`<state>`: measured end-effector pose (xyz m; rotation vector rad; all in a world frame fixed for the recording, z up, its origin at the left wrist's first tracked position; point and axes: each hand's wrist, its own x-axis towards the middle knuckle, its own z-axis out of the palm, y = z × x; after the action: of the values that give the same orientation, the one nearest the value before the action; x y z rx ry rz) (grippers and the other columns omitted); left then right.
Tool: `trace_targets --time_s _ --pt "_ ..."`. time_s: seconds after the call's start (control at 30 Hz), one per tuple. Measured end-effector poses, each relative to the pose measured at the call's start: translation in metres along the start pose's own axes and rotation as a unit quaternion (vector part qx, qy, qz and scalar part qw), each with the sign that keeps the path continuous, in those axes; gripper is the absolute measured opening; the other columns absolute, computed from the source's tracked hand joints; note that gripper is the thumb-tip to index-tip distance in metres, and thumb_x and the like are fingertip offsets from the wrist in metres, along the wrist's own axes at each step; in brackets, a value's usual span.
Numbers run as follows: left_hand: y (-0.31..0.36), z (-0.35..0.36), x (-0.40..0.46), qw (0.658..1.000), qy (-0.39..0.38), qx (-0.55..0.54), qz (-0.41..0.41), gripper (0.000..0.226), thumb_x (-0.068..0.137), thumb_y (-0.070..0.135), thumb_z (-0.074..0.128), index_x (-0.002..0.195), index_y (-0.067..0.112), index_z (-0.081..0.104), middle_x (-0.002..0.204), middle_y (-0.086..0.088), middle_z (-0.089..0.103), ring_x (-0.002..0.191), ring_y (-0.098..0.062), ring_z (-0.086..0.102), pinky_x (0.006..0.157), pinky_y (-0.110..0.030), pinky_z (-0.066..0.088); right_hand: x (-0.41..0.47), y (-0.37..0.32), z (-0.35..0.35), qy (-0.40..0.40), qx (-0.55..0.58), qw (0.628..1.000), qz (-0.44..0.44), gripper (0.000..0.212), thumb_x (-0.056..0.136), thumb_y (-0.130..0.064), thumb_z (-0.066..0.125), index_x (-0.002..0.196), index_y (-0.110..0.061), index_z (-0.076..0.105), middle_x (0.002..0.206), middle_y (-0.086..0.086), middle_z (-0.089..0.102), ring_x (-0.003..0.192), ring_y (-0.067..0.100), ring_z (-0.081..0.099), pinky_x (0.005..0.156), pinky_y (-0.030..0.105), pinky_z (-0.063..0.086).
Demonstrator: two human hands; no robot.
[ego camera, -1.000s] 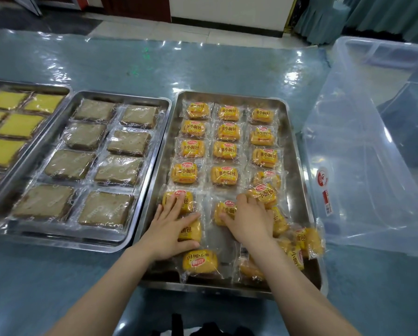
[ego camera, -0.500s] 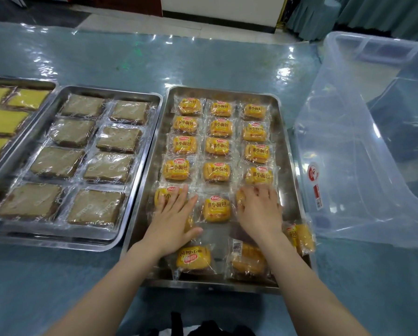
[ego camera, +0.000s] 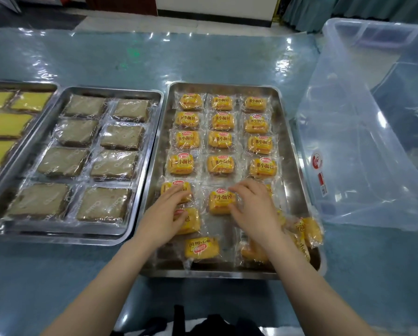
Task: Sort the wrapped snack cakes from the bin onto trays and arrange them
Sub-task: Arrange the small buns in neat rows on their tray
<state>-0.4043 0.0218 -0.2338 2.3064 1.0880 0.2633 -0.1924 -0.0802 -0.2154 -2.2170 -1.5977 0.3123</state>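
Observation:
A steel tray (ego camera: 291,151) holds several rows of yellow wrapped snack cakes (ego camera: 221,143), three across. My left hand (ego camera: 165,214) lies with its fingers on a cake in the left column of the fifth row (ego camera: 171,188) and covers part of the one below. My right hand (ego camera: 255,209) touches the right side of the middle cake of that row (ego camera: 220,201), fingers loosely bent. Loose cakes lie unaligned near the tray's front: one upside down (ego camera: 201,248) and a few piled at the right corner (ego camera: 307,230).
Left of it, a second tray (ego camera: 152,141) carries brown wrapped cakes, and a third tray (ego camera: 21,84) at the far left holds yellow slabs. A clear plastic bin (ego camera: 363,146) lies tilted at the right. A blue plastic-covered table (ego camera: 154,57) is underneath.
My right hand has shifted left from the right-column cake to the middle cake of the fifth row. My left hand stays on the left-column cakes. The view has tilted slightly.

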Motion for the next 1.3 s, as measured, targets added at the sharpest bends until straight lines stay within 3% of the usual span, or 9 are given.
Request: trace_targets --time_s 0.23,0.4,0.57,0.7,0.87,1.0,1.13,1.23,1.3 --pt "-0.021 -0.02 -0.028 0.999 -0.012 -0.029 0.007 0.051 0.091 0.026 0.057 0.137 0.039 0.04 0.149 0.019 0.027 0.135 0.004 0.013 0.108 -0.023 0.016 -0.025 -0.031 0.011 -0.215 0.16 0.963 0.034 0.019 0.085 -0.034 0.068 0.103 -0.033 0.062 0.101 -0.02 0.06 0.094 0.0 0.057 0.081 0.019 0.047" --pt "-0.033 -0.033 -0.046 0.999 0.003 -0.03 0.014 0.049 0.089 0.022 0.059 0.135 0.031 0.045 0.143 0.019 0.035 0.133 0.003 0.022 0.106 -0.021 0.018 -0.045 -0.044 0.015 -0.251 0.095 0.96 0.073 0.014 0.08 -0.034 0.068 0.08 -0.032 0.055 0.08 -0.015 0.06 0.077 0.004 0.057 0.07 0.025 0.048" --pt "-0.045 -0.039 -0.061 0.998 -0.009 -0.054 0.016 0.05 0.088 0.017 0.06 0.134 0.03 0.047 0.144 0.009 0.041 0.133 -0.007 0.035 0.105 -0.022 0.025 -0.045 -0.055 0.009 -0.273 0.089 0.951 0.111 0.025 0.081 -0.024 0.066 0.104 -0.028 0.057 0.091 -0.015 0.059 0.088 0.011 0.058 0.076 0.025 0.047" --pt "-0.052 -0.044 -0.071 0.998 -0.006 -0.064 0.026 0.048 0.087 0.015 0.061 0.131 0.028 0.051 0.138 0.01 0.047 0.126 -0.011 0.045 0.101 -0.024 0.033 -0.049 -0.062 0.001 -0.243 0.117 0.954 0.13 0.039 0.086 -0.016 0.065 0.124 -0.02 0.061 0.113 -0.004 0.064 0.102 0.013 0.06 0.088 0.027 0.048" --pt "-0.049 -0.053 -0.075 0.993 0.006 -0.106 0.043 0.041 0.086 0.017 0.063 0.124 0.031 0.055 0.122 0.021 0.05 0.111 -0.002 0.049 0.089 -0.015 0.034 -0.055 -0.076 0.0 -0.082 0.223 0.957 0.165 0.022 0.083 -0.021 0.071 0.101 -0.028 0.061 0.094 -0.011 0.063 0.089 0.005 0.058 0.078 0.023 0.046" --pt "-0.026 -0.055 -0.075 0.968 -0.053 -0.245 0.003 0.044 0.084 0.031 0.066 0.126 0.038 0.051 0.116 0.02 0.06 0.104 0.004 0.057 0.087 -0.017 0.044 -0.056 -0.102 0.014 0.005 0.359 0.908 0.215 0.019 0.084 -0.025 0.071 0.101 -0.019 0.064 0.092 -0.001 0.069 0.086 0.016 0.064 0.079 0.029 0.051" --pt "-0.003 -0.049 -0.075 0.939 -0.04 -0.338 -0.037 0.048 0.084 0.037 0.064 0.127 0.039 0.042 0.103 0.019 0.065 0.087 0.008 0.063 0.069 -0.009 0.046 -0.058 -0.125 0.027 0.002 0.375 0.906 0.199 0.027 0.079 -0.026 0.077 0.094 -0.023 0.055 0.085 -0.005 0.062 0.071 0.002 0.057 0.062 0.012 0.044" --pt "-0.003 -0.049 -0.074 0.932 -0.04 -0.355 -0.061 0.058 0.084 0.031 0.066 0.13 0.042 0.034 0.106 0.024 0.062 0.091 0.009 0.061 0.077 -0.017 0.049 -0.062 -0.131 0.029 -0.054 0.398 0.9 0.169 0.031 0.076 -0.026 0.078 0.095 -0.022 0.054 0.084 -0.001 0.066 0.064 -0.004 0.057 0.058 0.012 0.047" --pt "-0.007 -0.051 -0.072 0.925 -0.041 -0.369 -0.076 0.066 0.085 0.02 0.067 0.14 0.029 0.033 0.113 0.014 0.062 0.093 0.001 0.063 0.08 -0.023 0.053 -0.062 -0.131 0.028 -0.062 0.427 0.887 0.163 0.024 0.08 -0.022 0.075 0.096 -0.021 0.057 0.087 -0.002 0.069 0.075 0.002 0.064 0.064 0.015 0.05"
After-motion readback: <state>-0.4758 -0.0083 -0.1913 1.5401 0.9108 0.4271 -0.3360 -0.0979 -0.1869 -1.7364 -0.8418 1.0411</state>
